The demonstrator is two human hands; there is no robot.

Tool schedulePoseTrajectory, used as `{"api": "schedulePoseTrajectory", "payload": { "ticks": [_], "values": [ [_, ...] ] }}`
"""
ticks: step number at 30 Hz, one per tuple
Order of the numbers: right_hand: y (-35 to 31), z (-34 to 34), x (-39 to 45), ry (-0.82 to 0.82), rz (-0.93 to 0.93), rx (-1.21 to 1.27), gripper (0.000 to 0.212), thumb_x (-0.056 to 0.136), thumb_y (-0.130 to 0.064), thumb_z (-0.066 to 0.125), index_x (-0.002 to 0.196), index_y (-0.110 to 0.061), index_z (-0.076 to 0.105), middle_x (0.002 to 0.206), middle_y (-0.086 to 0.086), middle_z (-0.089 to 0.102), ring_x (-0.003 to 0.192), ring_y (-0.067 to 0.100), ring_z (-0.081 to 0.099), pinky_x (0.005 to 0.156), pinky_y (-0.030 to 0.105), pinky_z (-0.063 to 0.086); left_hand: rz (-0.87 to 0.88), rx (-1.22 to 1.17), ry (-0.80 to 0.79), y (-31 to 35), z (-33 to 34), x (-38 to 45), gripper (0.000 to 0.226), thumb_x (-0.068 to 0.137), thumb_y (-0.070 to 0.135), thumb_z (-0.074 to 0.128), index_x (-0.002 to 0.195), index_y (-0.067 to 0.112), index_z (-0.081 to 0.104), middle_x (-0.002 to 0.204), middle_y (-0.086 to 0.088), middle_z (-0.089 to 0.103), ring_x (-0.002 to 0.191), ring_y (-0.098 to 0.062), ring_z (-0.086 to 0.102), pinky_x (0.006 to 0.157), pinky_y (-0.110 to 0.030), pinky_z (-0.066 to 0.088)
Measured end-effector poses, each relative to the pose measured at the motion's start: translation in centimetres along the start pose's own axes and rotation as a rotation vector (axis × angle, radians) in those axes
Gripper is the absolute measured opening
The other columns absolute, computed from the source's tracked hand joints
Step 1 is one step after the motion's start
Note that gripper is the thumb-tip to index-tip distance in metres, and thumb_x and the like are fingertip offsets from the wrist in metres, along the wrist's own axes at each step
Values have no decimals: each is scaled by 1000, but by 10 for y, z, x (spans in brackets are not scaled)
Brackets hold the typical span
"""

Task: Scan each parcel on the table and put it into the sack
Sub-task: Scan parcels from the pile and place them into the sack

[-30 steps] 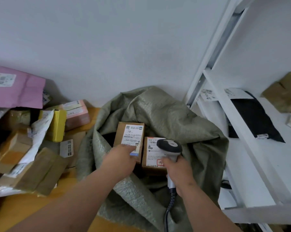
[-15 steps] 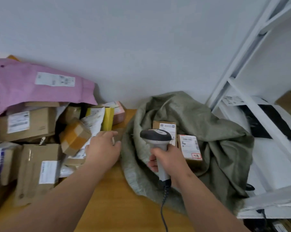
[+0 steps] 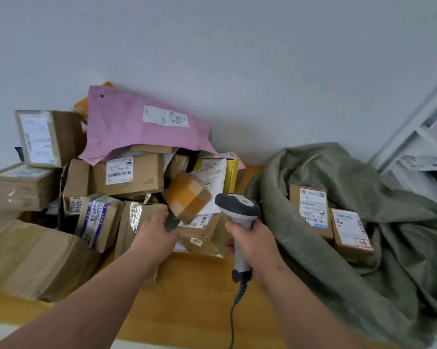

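A heap of parcels covers the left of the wooden table (image 3: 197,298). At its front a small box wrapped in orange and brown tape (image 3: 187,195) sits tilted. My left hand (image 3: 157,235) grips that box by its lower left corner, fingers mostly hidden behind the hand. My right hand (image 3: 252,245) holds a grey and white barcode scanner (image 3: 237,207) upright by the handle, its head just right of the taped box. The green woven sack (image 3: 338,260) lies open on the right with two labelled cardboard boxes (image 3: 310,210) (image 3: 350,233) inside.
A pink mailer (image 3: 137,122) tops the heap, over a labelled brown carton (image 3: 129,175) and a yellow box (image 3: 231,172). A large brown carton (image 3: 33,258) sits at the front left. White shelving (image 3: 418,137) stands at the right. The scanner's cable (image 3: 235,311) hangs down over the table.
My left hand left the box it had in the sack, swung left to the heap and took hold of the taped box. My right hand and scanner followed left, and my view turned left.
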State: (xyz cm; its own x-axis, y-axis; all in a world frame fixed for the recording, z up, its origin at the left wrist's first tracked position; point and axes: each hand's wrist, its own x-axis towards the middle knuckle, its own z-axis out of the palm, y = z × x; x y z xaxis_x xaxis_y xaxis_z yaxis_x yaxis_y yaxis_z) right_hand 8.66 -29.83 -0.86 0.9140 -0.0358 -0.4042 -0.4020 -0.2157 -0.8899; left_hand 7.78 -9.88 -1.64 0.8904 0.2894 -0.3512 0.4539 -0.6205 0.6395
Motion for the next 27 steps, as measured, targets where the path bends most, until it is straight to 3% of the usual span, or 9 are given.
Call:
{"api": "schedulePoseTrajectory", "payload": {
  "ticks": [3,7,11,16,22,24,27],
  "values": [
    [-19,4,13,-7,-71,-32,7,87,-29,69,88,-26,63,81,2,75,81,23,73,84,48,59,-10,-78,-25,3,0,11,51,94,24,60,143,23,44,127,-1,56,100,-16,53,80,-32,45],
    [-39,12,40,-79,-114,-50,9,87,-29,68,93,-26,62,83,3,77,80,17,74,83,42,61,-75,-173,-53,9,5,27,48,95,27,59,141,21,45,120,1,58,105,-21,56,88,-37,47],
    [-51,23,65,-200,-112,-40,19,89,-26,68,105,-17,63,84,7,76,76,18,75,77,35,63,-207,-316,-64,15,9,43,57,94,26,61,147,23,39,124,-5,60,108,-25,58,92,-42,47],
    [-53,34,90,-320,-14,-4,24,90,-26,68,112,-17,62,98,12,73,69,13,72,66,29,60,-301,-454,-67,18,20,58,59,92,25,63,146,23,39,111,-1,60,105,-24,58,100,-49,47],
    [-36,27,95,-273,-18,33,15,87,-29,70,100,-29,65,99,5,74,94,24,71,92,51,56,-339,-560,-13,17,29,62,39,93,41,61,126,23,51,113,-6,64,99,-26,64,90,-46,55],
    [-32,20,86,-262,-44,77,18,89,-27,69,106,-33,63,102,0,72,97,19,69,91,46,57,-344,-631,-5,17,30,60,51,91,51,60,131,22,48,121,-8,61,101,-27,63,78,-38,58],
    [-27,7,69,-260,-88,126,20,92,-25,67,107,-38,64,96,-15,73,91,5,68,75,23,53,-342,-700,-66,21,30,53,69,84,64,61,136,22,46,126,-9,59,105,-27,62,71,-33,57]
  ]
}}
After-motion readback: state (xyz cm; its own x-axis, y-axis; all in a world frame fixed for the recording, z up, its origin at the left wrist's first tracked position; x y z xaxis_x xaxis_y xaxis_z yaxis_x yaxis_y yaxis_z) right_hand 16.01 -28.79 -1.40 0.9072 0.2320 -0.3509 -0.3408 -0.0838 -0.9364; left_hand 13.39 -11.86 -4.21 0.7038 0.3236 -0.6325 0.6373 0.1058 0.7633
